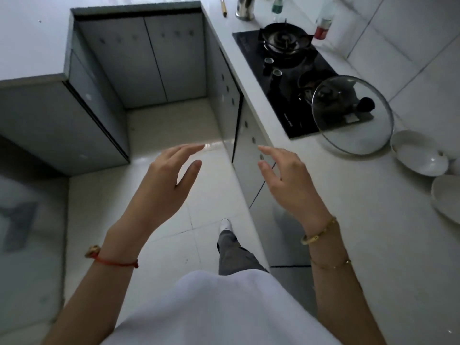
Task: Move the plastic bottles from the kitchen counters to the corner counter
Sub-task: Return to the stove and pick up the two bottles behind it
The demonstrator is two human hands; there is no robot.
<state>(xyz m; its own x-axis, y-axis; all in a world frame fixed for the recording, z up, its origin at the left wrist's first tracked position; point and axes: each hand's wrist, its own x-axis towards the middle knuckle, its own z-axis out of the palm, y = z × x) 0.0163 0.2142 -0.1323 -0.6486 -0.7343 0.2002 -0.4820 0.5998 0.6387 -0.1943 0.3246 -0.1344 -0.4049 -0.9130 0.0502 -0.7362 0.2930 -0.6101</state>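
Observation:
A clear plastic bottle with a red label (324,19) stands on the right counter (353,220) beyond the hob, close to the tiled wall. Another clear bottle with a green label (277,6) stands at the top edge, partly cut off. My left hand (165,174) hovers over the floor with fingers spread and nothing in it. My right hand (288,181) hangs over the counter's front edge, fingers apart, also holding nothing. Both hands are far short of the bottles.
A black gas hob (251,46) carries a dark wok (283,37) and a glass lid (352,115). White bowls (418,154) sit at the right. A steel cup (245,8) and a brush (223,7) lie at the back. Grey cabinets (149,61) enclose the floor.

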